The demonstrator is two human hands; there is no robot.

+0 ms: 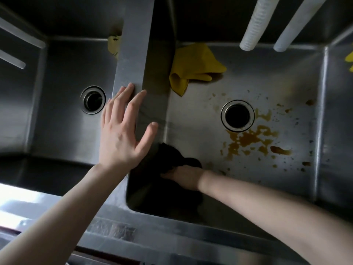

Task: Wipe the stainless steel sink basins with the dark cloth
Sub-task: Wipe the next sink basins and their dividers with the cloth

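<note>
I look down into two stainless steel basins. The right basin (196,119) carries brown stains around and below its drain (237,115). My right hand (184,176) grips the dark cloth (172,157) against the floor of that basin, in its near left corner. My left hand (122,127) lies flat with spread fingers on the steel divider (133,54) between the basins. The left basin (63,129) is dim, with its own drain (93,99).
A yellow rubber glove (193,67) lies at the back left of the right basin, and a yellow scrap (113,45) shows behind the divider. Two white ribbed hoses (257,23) hang over the back of the right basin. The front rim (152,222) runs below my arms.
</note>
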